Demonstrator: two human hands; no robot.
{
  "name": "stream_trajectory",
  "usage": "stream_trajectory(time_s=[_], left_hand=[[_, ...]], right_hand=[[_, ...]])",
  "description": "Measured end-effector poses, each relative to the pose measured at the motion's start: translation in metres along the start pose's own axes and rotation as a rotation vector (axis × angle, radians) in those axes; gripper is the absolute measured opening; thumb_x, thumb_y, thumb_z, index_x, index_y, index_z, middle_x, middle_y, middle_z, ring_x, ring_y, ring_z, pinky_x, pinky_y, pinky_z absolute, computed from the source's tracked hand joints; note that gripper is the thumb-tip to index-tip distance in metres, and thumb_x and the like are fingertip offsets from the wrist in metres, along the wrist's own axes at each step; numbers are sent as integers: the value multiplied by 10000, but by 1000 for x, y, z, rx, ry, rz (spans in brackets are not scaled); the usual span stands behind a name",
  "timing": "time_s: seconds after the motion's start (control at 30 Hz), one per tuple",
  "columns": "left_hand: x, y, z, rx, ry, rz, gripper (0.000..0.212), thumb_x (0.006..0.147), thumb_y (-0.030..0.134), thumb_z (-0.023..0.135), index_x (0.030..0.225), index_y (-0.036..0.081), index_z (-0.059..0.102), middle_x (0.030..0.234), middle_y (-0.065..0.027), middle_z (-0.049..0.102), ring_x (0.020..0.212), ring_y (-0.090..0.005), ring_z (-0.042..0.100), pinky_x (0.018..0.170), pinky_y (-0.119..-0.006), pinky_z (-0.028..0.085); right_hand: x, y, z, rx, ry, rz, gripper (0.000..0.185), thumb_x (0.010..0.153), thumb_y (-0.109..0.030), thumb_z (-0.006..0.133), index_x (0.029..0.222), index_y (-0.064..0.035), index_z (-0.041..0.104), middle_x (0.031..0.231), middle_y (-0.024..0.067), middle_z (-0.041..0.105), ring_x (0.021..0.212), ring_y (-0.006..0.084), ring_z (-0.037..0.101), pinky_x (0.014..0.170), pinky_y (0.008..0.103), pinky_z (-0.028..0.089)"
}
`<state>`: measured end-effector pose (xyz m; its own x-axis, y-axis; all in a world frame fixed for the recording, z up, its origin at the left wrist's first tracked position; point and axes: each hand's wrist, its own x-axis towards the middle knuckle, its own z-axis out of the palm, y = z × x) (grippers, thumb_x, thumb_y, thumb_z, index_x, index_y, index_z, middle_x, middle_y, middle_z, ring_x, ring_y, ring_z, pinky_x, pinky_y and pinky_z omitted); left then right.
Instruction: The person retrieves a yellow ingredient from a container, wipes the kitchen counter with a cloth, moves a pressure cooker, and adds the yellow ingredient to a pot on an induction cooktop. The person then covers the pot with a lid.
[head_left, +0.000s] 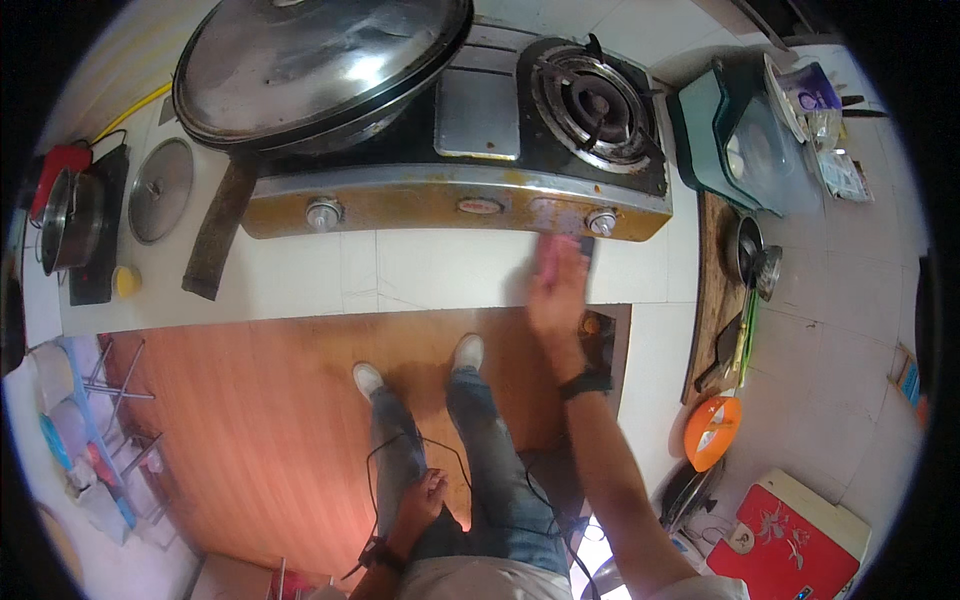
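Observation:
My right hand (557, 289) is blurred and presses a pink cloth (556, 253) on the white tiled counter (442, 270), just below the stove's right knob (601, 221). A dark edge shows beside the cloth. My left hand (429, 491) hangs low over my left thigh, fingers curled; whether it holds anything I cannot tell. The gas stove (405, 202) has a stained, brownish front panel. A large lidded wok (315, 75) with a long dark handle (221, 232) covers its left burner, and the right burner (600, 109) is bare.
To the left are a glass lid (160, 191), a steel pot (71, 221) and a yellow cup (127, 281). On the right stand a green dish rack (701, 142), a wooden board (705, 300), a cleaver (726, 349), small pans (750, 244) and an orange basket (711, 450). A cable crosses my legs.

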<state>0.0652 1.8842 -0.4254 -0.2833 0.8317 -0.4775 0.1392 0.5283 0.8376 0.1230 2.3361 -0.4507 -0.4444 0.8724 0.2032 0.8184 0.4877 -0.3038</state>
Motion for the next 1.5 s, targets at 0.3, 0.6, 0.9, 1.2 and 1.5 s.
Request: stream_trajectory(time_s=[0.3,0.6,0.9,1.2,1.5], left_hand=[[-1,-29,21,20,1,75,236,993,236,579,1101,32,629,1044,-190,699,959,-388,680,781,-407,557],[11,-20,41,362,-157,323,244,982,217,580,1108,16,641,1104,-198,680,1027,-370,663,851,-407,542],[9,-22,58,273,-319,-1,260,986,195,529,1137,11,634,1148,-193,666,1044,-371,652,866,-425,539],[21,-5,70,579,-436,105,203,972,118,502,1109,25,618,1168,-137,650,1030,-321,657,838,-399,555],[42,20,82,114,-326,-347,250,1024,214,456,1061,51,642,1070,-171,659,931,-364,664,789,-450,546]], right_hand=[[-25,-187,27,230,-393,-606,570,823,-176,602,1384,-97,538,1545,112,404,1447,343,328,1193,449,254],[-2,28,-61,273,-263,-134,562,793,-52,628,1348,-83,549,1442,148,514,1368,378,434,1171,455,329],[3,242,-79,-161,-166,106,592,879,-82,488,1428,112,384,1498,271,399,1390,472,353,1211,478,220],[13,303,-112,-447,-369,174,798,809,-88,595,1517,52,255,1593,220,256,1460,416,258,1217,427,215],[-234,217,-196,-147,-484,301,874,803,-100,568,1529,89,120,1610,287,86,1469,492,151,1226,508,149]])
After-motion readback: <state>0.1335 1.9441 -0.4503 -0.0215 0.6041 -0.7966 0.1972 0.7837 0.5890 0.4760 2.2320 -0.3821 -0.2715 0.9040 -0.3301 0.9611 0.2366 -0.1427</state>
